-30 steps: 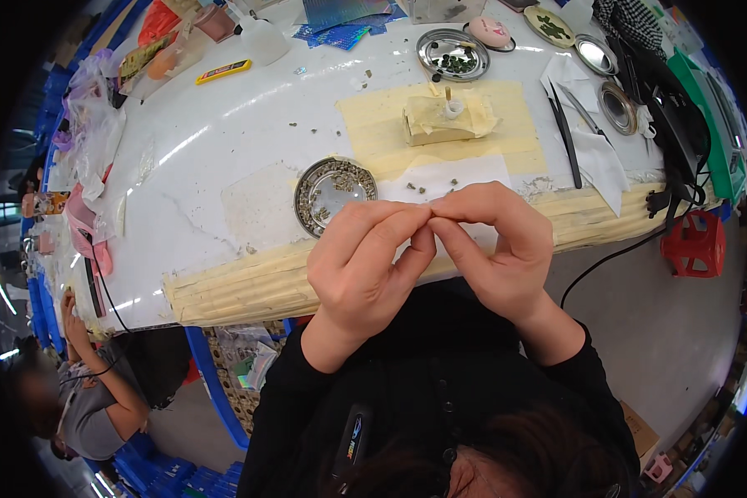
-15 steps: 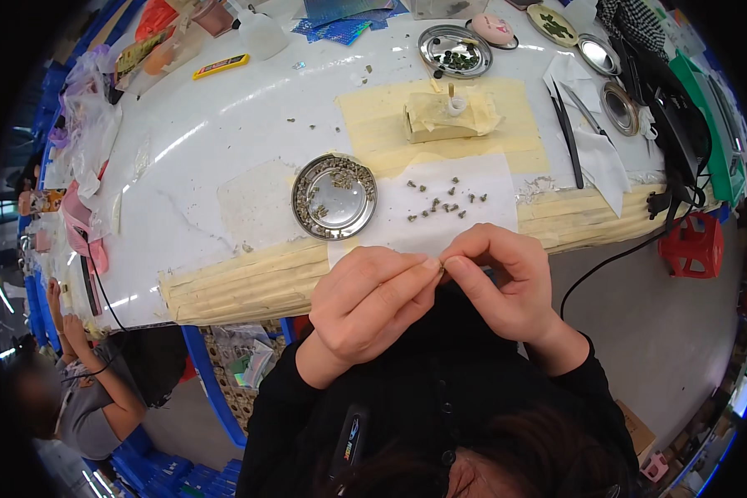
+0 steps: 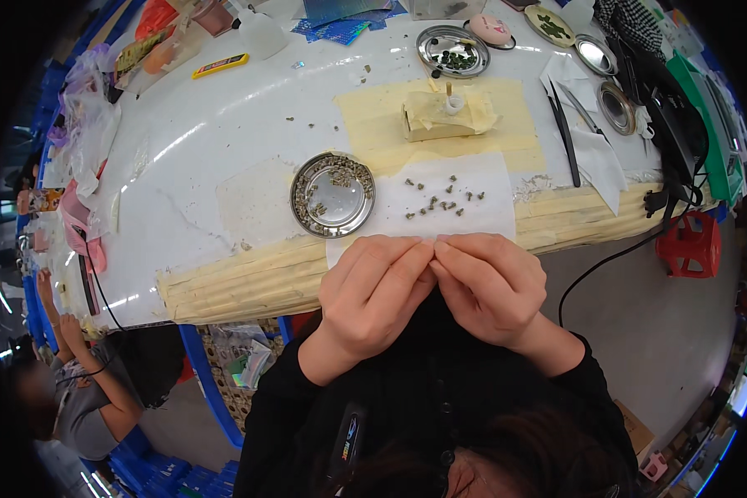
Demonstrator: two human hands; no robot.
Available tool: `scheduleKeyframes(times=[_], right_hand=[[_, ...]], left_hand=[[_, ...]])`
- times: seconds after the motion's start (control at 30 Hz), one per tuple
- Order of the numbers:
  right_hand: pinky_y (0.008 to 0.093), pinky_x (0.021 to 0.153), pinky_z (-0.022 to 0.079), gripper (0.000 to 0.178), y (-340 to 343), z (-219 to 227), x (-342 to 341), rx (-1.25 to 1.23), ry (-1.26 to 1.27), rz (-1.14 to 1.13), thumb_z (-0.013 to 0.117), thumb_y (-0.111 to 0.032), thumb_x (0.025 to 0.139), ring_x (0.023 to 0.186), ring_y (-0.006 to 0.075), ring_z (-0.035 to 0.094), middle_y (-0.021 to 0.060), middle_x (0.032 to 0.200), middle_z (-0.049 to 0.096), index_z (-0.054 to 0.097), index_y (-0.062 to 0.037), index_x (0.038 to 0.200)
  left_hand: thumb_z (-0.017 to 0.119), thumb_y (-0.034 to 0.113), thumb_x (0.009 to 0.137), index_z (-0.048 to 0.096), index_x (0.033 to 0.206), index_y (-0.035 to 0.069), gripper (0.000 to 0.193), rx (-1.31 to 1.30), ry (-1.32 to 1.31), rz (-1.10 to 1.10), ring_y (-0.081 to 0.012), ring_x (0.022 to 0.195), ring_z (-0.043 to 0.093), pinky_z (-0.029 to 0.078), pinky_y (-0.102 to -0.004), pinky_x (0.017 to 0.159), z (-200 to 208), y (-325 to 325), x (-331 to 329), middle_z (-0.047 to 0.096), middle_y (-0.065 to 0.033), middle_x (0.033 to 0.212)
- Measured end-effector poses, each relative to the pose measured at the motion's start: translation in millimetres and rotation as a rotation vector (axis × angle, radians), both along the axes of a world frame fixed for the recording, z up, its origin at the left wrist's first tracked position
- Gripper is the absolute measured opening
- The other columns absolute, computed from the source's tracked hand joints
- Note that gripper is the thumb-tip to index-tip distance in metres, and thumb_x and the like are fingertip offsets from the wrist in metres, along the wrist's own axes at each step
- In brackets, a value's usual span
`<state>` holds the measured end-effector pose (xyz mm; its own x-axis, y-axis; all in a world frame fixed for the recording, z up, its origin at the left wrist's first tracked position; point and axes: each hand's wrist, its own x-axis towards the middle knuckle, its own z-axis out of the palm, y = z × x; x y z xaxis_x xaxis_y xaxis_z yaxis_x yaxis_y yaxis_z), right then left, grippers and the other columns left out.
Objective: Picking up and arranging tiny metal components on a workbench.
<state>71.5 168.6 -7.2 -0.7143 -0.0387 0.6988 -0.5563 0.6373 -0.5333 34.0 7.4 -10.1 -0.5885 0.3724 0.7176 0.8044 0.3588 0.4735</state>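
Observation:
My left hand [image 3: 372, 292] and my right hand [image 3: 491, 286] meet fingertip to fingertip just over the table's near edge. Both are pinched closed, and whatever sits between the tips is hidden by the fingers. Beyond them lies a white paper sheet [image 3: 485, 220] with several small, dark grey-brown metal-looking pieces [image 3: 433, 202] scattered on it. To the left of these, a round metal dish [image 3: 334, 217] holds many similar small pieces, heaped mostly along its rim.
A tape-covered block [image 3: 440, 121] with a small white cup stands behind the paper. Black tweezers [image 3: 566, 137] lie at right near a metal dish [image 3: 427, 51] of dark green pieces. Tape-wrapped padding [image 3: 249, 278] lines the table edge. A person [image 3: 100, 398] sits at far left.
My right hand has turned inward and its fingers have closed against my left fingertips. The tiny piece glimpsed between them before is now covered.

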Motion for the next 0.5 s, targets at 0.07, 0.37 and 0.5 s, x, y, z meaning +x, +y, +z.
scheduleKeyframes(times=[0.07, 0.37, 0.5], right_hand=[[0.0281, 0.058, 0.052, 0.014, 0, 1, 0, -0.079, -0.053, 0.009, 0.075, 0.002, 0.077, 0.068, 0.0229, 0.067, 0.0098, 0.081, 0.068, 0.067, -0.0011, 0.089], [0.0270, 0.060, 0.052, 0.010, 10, 8, -2, -0.267, -0.280, 0.090, 0.073, 0.002, 0.080, 0.068, 0.0205, 0.069, 0.0100, 0.080, 0.069, 0.067, 0.0020, 0.089], [0.0263, 0.062, 0.053, 0.008, 14, 5, -1, -0.327, -0.361, 0.125, 0.071, 0.002, 0.083, 0.070, 0.0186, 0.069, 0.0096, 0.079, 0.069, 0.067, 0.0026, 0.089]], left_hand=[[0.078, -0.009, 0.064, 0.070, 0.090, -0.002, 0.028, 0.012, -0.016, 0.013, -0.0236, 0.069, 0.065, 0.052, -0.0294, 0.059, 3, 2, 0, 0.069, -0.0117, 0.082], [0.078, -0.009, 0.065, 0.070, 0.090, -0.002, 0.027, 0.029, -0.017, -0.012, -0.0229, 0.069, 0.066, 0.052, -0.0296, 0.059, 7, 6, -4, 0.069, -0.0111, 0.082], [0.078, -0.009, 0.065, 0.070, 0.089, -0.001, 0.026, 0.019, -0.046, -0.040, -0.0228, 0.070, 0.065, 0.051, -0.0298, 0.059, 9, 6, -7, 0.069, -0.0105, 0.082]])
